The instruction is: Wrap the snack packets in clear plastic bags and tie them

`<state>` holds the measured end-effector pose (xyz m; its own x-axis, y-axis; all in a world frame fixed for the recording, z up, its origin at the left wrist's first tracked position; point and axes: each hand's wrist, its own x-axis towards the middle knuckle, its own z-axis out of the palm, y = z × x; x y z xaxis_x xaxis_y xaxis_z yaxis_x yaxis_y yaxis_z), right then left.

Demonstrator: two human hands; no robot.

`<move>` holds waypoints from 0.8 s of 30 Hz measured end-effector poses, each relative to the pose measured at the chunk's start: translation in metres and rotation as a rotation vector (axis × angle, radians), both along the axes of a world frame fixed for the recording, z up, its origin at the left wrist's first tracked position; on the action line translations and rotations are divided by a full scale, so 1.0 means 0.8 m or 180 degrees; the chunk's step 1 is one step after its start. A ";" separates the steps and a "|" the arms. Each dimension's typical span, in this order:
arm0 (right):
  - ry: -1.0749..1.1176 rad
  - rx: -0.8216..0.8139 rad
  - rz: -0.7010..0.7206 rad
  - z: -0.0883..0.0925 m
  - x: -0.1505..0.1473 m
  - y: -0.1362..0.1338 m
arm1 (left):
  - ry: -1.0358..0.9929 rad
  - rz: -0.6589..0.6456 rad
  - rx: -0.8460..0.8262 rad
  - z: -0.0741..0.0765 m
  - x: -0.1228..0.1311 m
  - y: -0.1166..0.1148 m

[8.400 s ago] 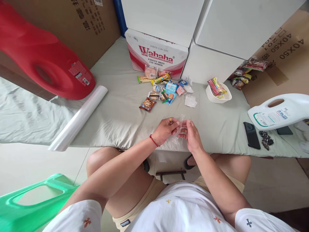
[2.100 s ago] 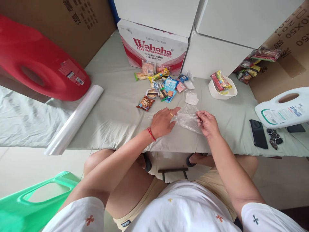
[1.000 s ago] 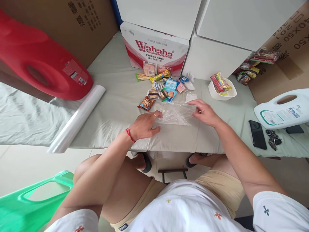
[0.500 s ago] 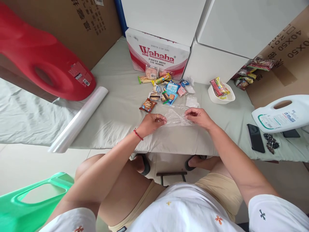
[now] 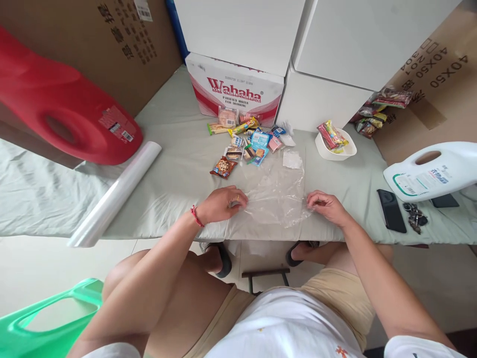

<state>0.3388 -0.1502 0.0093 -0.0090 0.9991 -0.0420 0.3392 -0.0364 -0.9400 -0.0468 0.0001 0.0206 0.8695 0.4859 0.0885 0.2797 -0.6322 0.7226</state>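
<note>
At the table's [image 5: 179, 169] near edge, L hand [image 5: 222, 205], fingers curled, pinches the left side of the clear plastic sheet [image 5: 278, 196], and R hand [image 5: 327, 207] pinches its near right corner the same way. The sheet lies spread flat btwn them, approx. mid-edge. Just past its far left corner sits a cookie packet [image 5: 223, 167], then the snack pile [image 5: 248, 141], w/ a white bowl [image 5: 335, 148] toward the far right, and the Wahaha box [image 5: 234, 92] at the far edge.

A clear, crinkled plastic sheet [image 5: 278, 196] lies spread flat near the table's front edge.
</note>
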 end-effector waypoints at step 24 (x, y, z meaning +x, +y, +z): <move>-0.1081 -0.0672 -0.0098 0.071 0.006 -0.053 | 0.0969 0.1168 0.0116 -0.011 0.049 -0.036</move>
<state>0.3437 -0.1928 0.0657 0.0705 0.9677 -0.2420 0.6252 -0.2319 -0.7453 -0.0080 -0.0286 0.0122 0.6300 0.7671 -0.1209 0.6848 -0.4753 0.5524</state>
